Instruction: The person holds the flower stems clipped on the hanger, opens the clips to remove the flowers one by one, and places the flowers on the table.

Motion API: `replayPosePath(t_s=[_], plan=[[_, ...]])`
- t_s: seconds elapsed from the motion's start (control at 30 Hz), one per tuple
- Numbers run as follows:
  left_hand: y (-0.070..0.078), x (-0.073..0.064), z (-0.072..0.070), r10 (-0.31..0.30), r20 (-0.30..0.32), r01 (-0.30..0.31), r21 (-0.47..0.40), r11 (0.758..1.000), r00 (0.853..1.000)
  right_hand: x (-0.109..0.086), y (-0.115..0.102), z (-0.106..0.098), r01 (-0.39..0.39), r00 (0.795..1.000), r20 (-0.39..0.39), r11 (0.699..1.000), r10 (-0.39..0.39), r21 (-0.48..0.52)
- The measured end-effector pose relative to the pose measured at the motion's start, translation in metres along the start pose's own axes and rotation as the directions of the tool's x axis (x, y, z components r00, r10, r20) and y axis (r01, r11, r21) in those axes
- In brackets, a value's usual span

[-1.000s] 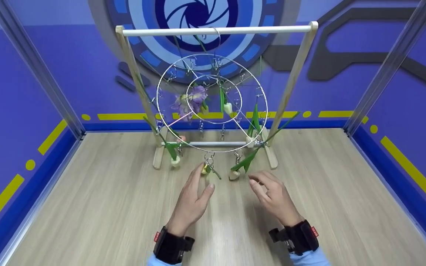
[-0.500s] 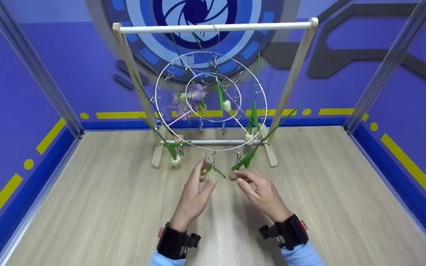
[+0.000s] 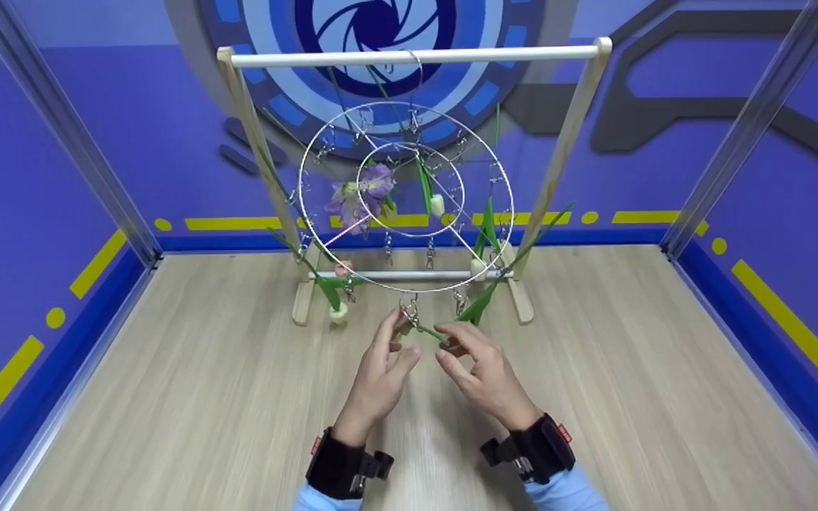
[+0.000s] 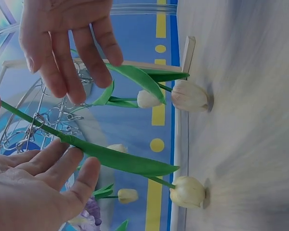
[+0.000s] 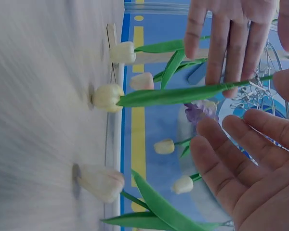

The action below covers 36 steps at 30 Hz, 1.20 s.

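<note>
A cream tulip (image 4: 188,192) hangs bloom-down, its stem at a metal clip (image 3: 410,312) on the front of a round wire hanger (image 3: 412,290). My left hand (image 3: 380,376) is beside the stem, fingers extended and thumb apart. In the left wrist view those fingers lie against or just behind the green leaf (image 4: 120,161); contact is unclear. Across the stem my right hand (image 3: 483,372) faces it, fingers loosely bent and holding nothing visible. A pinkish-white tulip (image 5: 100,183) hangs near the right hand, mostly hidden by it in the head view.
The hanger hooks over the white top bar (image 3: 416,58) of a wooden stand. More tulips hang around it, including a white tulip (image 3: 339,313) at front left, plus a purple flower (image 3: 363,195) inside. Blue-purple panels enclose the wooden tabletop (image 3: 203,390).
My right hand has moved left, from beside the right-hand tulip to near the middle stem. The left hand has shifted slightly right. The middle clip and stem have moved slightly right.
</note>
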State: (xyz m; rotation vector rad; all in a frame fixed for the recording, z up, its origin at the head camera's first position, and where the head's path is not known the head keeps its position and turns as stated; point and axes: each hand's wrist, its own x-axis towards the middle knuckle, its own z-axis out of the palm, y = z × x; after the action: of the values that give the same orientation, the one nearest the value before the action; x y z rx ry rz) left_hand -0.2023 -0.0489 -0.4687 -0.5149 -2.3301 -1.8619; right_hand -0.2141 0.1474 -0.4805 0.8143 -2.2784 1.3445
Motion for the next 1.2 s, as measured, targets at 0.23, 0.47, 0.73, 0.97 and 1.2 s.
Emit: replayPosePath(t_s=[0.23,0.47,0.73,0.97,1.2], plan=[[0.007,0.000,0.002,0.042,0.013,-0.041,-0.018,0.999,0.999,0.000,0.001,0.003,0.040,0.999,0.000,0.998,-0.040,0.055],[0.016,0.000,0.004,0.071,0.041,-0.068,-0.066,0.996,0.997,0.002,0.001,0.005,0.089,0.995,-0.043,0.995,-0.087,0.047],[0.023,-0.001,0.008,0.074,0.065,-0.065,-0.123,0.990,0.995,0.003,0.004,0.006,0.055,0.995,-0.080,0.998,-0.054,0.007],[0.025,-0.001,0.010,0.067,0.076,-0.055,-0.151,0.987,0.995,0.004,0.003,0.007,0.013,0.994,-0.107,0.999,-0.019,-0.052],[0.026,-0.004,0.010,0.095,0.065,-0.085,-0.145,0.986,0.993,0.003,0.002,0.010,0.020,0.992,-0.120,0.998,-0.027,-0.057]])
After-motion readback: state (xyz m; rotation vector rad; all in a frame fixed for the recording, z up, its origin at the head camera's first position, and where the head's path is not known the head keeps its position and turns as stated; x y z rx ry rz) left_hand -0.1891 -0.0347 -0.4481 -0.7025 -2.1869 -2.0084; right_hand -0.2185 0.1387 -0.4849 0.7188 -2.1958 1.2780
